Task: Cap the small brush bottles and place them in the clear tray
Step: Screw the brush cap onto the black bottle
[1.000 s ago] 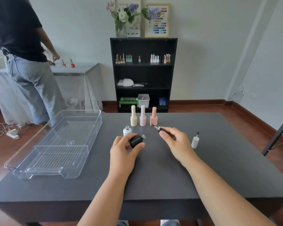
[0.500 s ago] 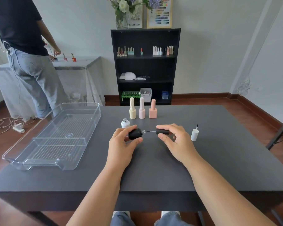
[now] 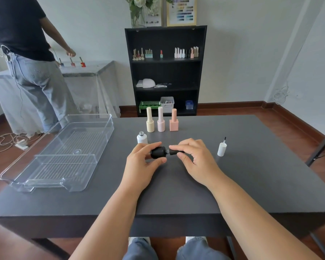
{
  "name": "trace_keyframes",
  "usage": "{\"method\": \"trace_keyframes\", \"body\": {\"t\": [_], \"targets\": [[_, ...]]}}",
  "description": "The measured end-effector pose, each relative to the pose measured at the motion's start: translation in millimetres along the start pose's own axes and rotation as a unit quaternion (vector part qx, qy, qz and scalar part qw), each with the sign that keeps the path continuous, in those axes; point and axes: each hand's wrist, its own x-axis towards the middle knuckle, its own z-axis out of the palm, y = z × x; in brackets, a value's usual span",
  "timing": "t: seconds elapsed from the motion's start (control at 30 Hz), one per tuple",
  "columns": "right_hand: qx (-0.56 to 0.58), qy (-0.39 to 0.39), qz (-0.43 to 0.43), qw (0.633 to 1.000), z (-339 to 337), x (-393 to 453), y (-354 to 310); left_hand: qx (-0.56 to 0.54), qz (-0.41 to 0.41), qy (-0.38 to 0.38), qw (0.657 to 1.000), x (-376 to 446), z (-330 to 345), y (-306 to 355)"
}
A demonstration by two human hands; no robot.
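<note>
Left hand: fingers and thumb curled round the black bottle, which lies on its side, mouth toward the right hand.
Right hand: fingertips and thumb pinch the black cap, set against the neck of the black bottle; a thin band of the neck shows between the two. Whether the cap is fully seated cannot be told.
Black bottle, position: above the dark grey table, near its middle; contact with the surface cannot be told.
White bottle: upright, uncapped, just behind and left of the black bottle.
White cap: standing on end, brush pointing up, well to the right of the black bottle.
Three capped bottles, upright in a row behind the black bottle: cream bottle, pale pink bottle, peach bottle.
Clear tray: on the table, well to the left of the black bottle, its long side running away from the viewer; no bottles inside.
Black shelf unit: against the wall far behind the black bottle, small bottles on its top shelf.
Standing person: far left of the black bottle, at a covered side table.
</note>
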Motion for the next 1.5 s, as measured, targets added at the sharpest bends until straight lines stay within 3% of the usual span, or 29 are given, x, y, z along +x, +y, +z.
{"method": "trace_keyframes", "body": {"t": [0.23, 0.5, 0.67, 0.93, 1.07, 1.23, 1.5], "targets": [[0.001, 0.007, -0.013, 1.000, 0.4, 0.8, -0.1, -0.004, -0.004, -0.013, 1.000, 0.0, -0.9, 1.3], [0.107, -0.028, 0.116, 0.987, 3.5, -0.3, 2.3, -0.018, 0.006, -0.007, 1.000, -2.2, -1.6, 3.5], [0.140, -0.027, 0.151, 0.978, 4.0, 0.5, 5.8, -0.023, 0.019, -0.016, 0.999, -4.2, -1.6, 7.2], [0.145, -0.016, 0.165, 0.975, -0.6, -0.1, 5.9, -0.038, 0.007, -0.006, 0.999, -2.9, -0.1, 8.1], [0.205, -0.050, 0.133, 0.968, -4.5, -2.1, 6.8, -0.035, 0.011, -0.001, 0.999, -2.2, 0.1, 7.7], [0.156, -0.024, 0.081, 0.984, -0.6, -3.5, 9.8, -0.024, 0.011, -0.006, 1.000, -2.4, 0.8, 6.2], [0.174, -0.016, 0.151, 0.973, 0.6, -1.0, 7.9, -0.023, 0.021, -0.012, 0.999, -3.2, 0.9, 7.2]]}}
